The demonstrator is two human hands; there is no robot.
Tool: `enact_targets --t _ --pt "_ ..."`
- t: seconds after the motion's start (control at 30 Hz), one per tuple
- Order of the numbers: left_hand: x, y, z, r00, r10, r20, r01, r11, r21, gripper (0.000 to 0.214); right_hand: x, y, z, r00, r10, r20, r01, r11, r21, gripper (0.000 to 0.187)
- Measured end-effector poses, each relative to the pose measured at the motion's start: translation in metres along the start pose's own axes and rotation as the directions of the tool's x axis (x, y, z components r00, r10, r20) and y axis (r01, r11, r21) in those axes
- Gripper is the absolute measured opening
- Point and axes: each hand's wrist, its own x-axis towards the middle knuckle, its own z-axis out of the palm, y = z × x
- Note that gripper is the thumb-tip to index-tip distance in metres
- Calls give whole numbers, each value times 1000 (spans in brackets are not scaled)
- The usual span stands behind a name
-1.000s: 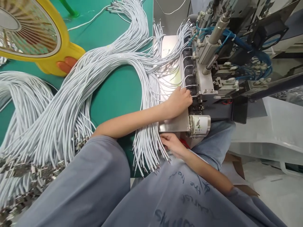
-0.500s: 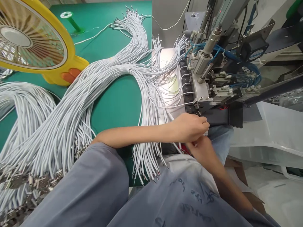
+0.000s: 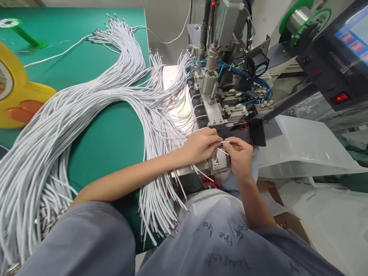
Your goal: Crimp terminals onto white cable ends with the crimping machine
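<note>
Your left hand [image 3: 203, 145] and right hand [image 3: 240, 153] meet at the near end of the machine [image 3: 214, 113], the fingers of both pinching one white cable [image 3: 225, 142]. Left of the machine, a thick cable bundle [image 3: 83, 92] sprawls across the green tabletop [image 3: 106, 130], passing under your left forearm; a yellow fan [image 3: 34, 92] stands farther left. Right of the machine are a translucent bin [image 3: 304, 142] and a control box [image 3: 324, 73].

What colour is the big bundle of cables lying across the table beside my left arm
The cables are white; they show best in the head view.
</note>
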Motion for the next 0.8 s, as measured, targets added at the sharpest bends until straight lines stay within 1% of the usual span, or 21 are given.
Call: enact_targets --t 0.1,0.23,0.37,0.43,0.53,0.63,0.7,0.8 --pt "0 -2 2 998 44 -33 -47 993 -106 20 1 -4 -4 997 -43 59 43 999 -4 7" --pt "0 -2 1 999 34 -27 -38 985 -169 20 3 -13 -13 992 -7 126 20 995 -100 12" --pt "1 -2 0 1000 10 -23 -15 977 -215 19 3 -18 -13 991 -82 108 103 973 -205 12" --pt "0 -2 1 1000 13 -28 -19 972 -233 18 3 -20 -12 992 -98 81 115 962 -249 14" --pt "0 -4 2 999 13 -44 -22 977 -213 18 5 -22 -13 996 -47 77 67 957 -282 16" --pt "0 -5 3 998 13 -65 -25 984 -174 17 10 -22 -18 990 36 135 11 945 -328 14" --pt "0 -5 3 997 -2 -78 -12 984 -177 16 13 -19 -19 986 49 158 6 943 -331 14" --pt "1 -4 3 994 -67 -85 47 973 -224 15 11 -11 -13 993 13 117 14 974 -227 16"
